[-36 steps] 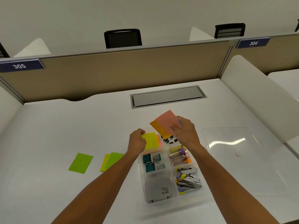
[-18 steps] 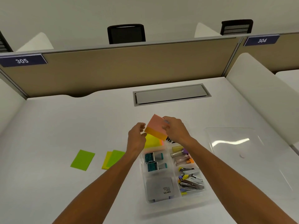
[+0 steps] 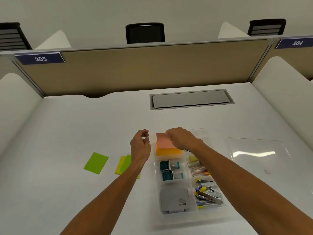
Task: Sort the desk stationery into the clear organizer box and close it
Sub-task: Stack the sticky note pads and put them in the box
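Sticky-note pad (image 3: 165, 143) pinched by right hand (image 3: 182, 139); left hand (image 3: 140, 145) just beside.

Grey cable hatch (image 3: 191, 99), tan partition (image 3: 135, 68), black chair (image 3: 145, 32) behind.

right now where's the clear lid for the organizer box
In the head view the clear lid lies flat on the white desk, just right of the open organizer box and beyond the right forearm.
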Available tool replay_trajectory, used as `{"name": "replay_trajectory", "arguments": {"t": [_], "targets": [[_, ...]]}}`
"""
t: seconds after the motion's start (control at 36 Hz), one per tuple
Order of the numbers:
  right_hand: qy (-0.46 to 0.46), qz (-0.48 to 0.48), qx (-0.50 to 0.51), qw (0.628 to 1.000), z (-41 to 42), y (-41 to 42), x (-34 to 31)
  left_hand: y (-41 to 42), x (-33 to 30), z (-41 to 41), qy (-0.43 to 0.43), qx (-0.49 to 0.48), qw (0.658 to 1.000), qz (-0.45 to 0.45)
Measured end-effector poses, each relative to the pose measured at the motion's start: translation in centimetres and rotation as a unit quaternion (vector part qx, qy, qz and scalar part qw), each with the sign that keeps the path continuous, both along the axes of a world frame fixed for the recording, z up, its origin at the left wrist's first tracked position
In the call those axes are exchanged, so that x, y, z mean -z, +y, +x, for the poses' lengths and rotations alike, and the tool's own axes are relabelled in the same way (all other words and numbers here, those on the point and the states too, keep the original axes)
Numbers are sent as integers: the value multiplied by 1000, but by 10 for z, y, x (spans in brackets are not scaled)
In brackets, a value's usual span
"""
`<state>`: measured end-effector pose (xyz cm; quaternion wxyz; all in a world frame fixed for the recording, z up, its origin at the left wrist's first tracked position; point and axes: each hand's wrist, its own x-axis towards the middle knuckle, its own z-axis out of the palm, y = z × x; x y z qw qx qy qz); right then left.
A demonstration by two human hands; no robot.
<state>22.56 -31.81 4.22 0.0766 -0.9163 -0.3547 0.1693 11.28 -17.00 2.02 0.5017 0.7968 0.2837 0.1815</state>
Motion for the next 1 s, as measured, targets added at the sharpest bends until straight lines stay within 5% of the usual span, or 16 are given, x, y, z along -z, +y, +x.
{"name": "replay_trajectory", "arguments": {"t": [0.25, 0.61, 1.0], "targets": [[-34, -102, -54, 993, -6, 8, 11, 6, 3, -2, -4, -6, 1000, 6], [-117, -125, -58, 984, -24, 8, 16, 6, 8, -1, -8, 0, 1000, 18], [-148, 8, -30, 989, -45, 30, 4, 15, 6, -14, -23, 7, 999, 32]]}}
